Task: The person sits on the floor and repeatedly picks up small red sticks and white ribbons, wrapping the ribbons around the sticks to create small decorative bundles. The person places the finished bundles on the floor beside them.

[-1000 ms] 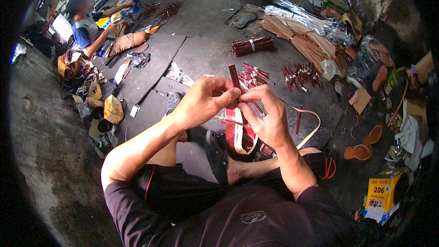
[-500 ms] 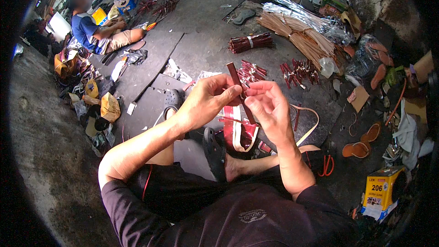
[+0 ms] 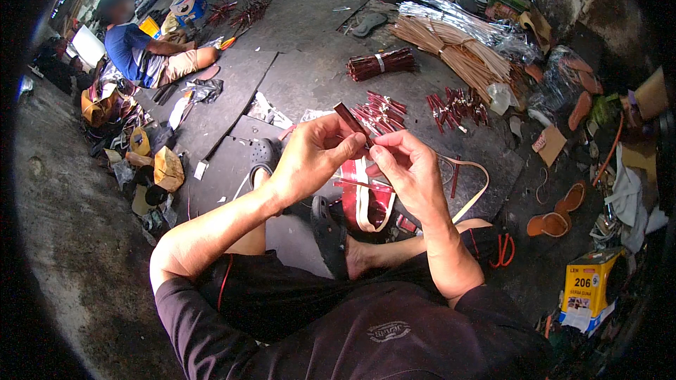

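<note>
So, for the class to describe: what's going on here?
The left hand and right hand are close together, pinching a dark red strip between their fingers. Its far end sticks up past the left hand. Beyond it lie a loose pile of short red strips and a banded bundle. At upper left, another person sits on the floor.

A stained wall (image 3: 581, 0) edges the dark grey floor (image 3: 303, 39)
</note>
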A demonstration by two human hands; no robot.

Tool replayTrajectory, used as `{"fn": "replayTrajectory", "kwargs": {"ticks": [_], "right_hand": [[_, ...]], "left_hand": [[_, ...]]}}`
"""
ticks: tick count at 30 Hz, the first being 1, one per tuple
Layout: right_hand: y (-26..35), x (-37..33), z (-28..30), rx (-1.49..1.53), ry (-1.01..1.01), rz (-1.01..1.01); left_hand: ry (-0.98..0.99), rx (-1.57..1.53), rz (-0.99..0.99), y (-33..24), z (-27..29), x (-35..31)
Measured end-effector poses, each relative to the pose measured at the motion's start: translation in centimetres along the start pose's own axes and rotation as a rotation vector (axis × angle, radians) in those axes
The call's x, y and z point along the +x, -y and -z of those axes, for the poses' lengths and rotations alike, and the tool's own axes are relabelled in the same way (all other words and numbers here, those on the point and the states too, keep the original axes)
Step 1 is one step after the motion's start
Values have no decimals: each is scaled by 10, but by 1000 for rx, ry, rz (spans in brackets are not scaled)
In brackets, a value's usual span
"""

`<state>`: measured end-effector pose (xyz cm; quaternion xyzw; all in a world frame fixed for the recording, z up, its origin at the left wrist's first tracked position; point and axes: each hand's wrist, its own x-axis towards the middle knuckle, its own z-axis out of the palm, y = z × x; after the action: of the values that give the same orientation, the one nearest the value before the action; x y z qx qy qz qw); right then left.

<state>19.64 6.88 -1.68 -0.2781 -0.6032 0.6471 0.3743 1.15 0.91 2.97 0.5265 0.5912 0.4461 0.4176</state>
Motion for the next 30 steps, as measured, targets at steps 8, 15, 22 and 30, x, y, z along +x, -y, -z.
{"fn": "replayTrajectory", "kwargs": {"ticks": [8, 15, 22, 30], "right_hand": [[-7, 5, 5, 32, 52, 13], [-6, 9, 4, -28, 40, 41], [-10, 10, 7, 62, 122, -86], [-21, 1, 5, -206, -47, 164]], "left_hand": [[2, 19, -3, -3, -2, -3], [-43, -26, -34, -1, -8, -1], [-7, 39, 30, -2, -5, -2], [35, 16, 118, 18, -4, 4]]}}
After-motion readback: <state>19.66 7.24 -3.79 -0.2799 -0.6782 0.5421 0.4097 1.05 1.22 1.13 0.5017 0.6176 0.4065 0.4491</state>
